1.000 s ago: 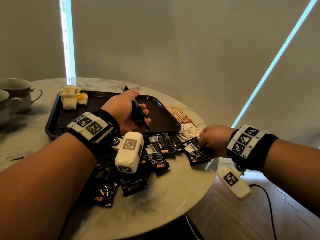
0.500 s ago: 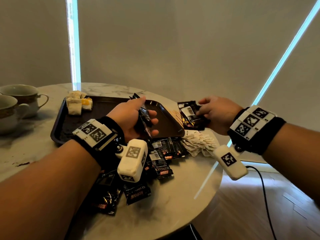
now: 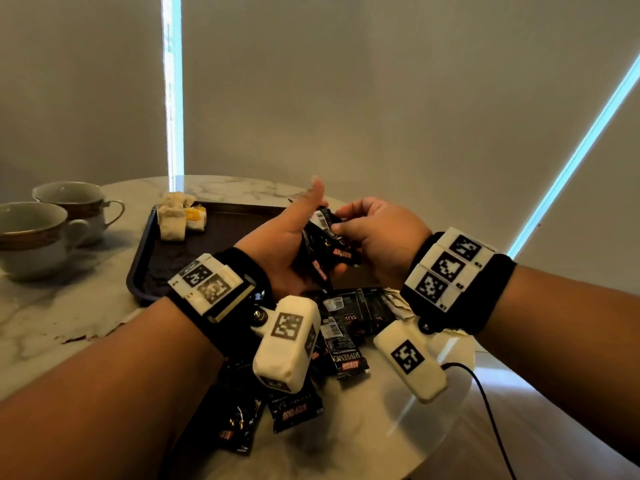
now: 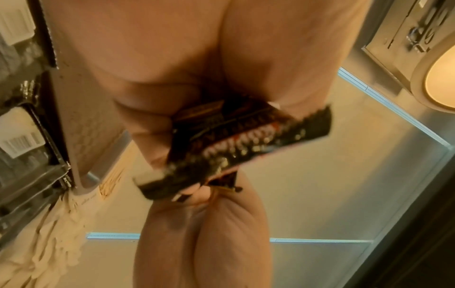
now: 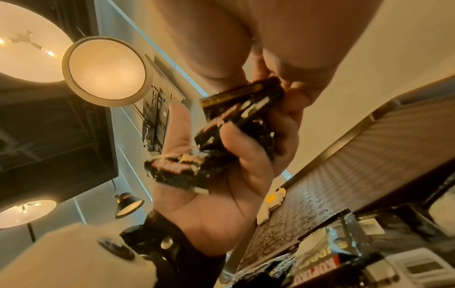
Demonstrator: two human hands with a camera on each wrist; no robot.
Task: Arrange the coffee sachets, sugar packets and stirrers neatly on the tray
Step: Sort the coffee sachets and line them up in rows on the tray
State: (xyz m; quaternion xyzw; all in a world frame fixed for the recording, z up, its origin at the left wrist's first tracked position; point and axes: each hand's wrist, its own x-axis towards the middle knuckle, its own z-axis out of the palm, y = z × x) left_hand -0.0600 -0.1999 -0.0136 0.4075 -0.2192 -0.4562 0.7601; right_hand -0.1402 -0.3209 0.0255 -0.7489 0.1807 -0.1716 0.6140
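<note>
Two hands meet above the near edge of the tray point(image 3: 145, 258), both on the same small stack of black coffee sachets point(image 3: 329, 249). Left hand point(image 3: 280, 251) is palm-up with the thumb raised; its fingers curl under the stack and cradle it, as the right wrist view shows point(image 5: 221, 161). Right hand point(image 3: 377, 237) comes in from the right, fingers and thumb pinching the top sachet at its upper end. The left wrist view is blurred but shows the sachets point(image 4: 246, 144) clamped between both sets of fingers.

More loose coffee sachets point(image 3: 346, 355) lie scattered on the round marble table point(image 3: 52, 323) just in front of the tray, partly hidden by the wrist cameras and forearms. Pale sugar packets point(image 3: 398, 299) sit on the table just beside the sachets, mostly hidden behind the right wrist; in the left wrist view they fan out point(image 4: 56, 233). A few tan packets point(image 3: 173, 220) and one yellow-labelled one sit in the tray's far left corner. The rest of the tray floor is speckled with dark grains. Two gold-rimmed teacups point(image 3: 38, 233) stand on the table left of the tray, well apart from the hands. Stirrers cannot be made out.
</note>
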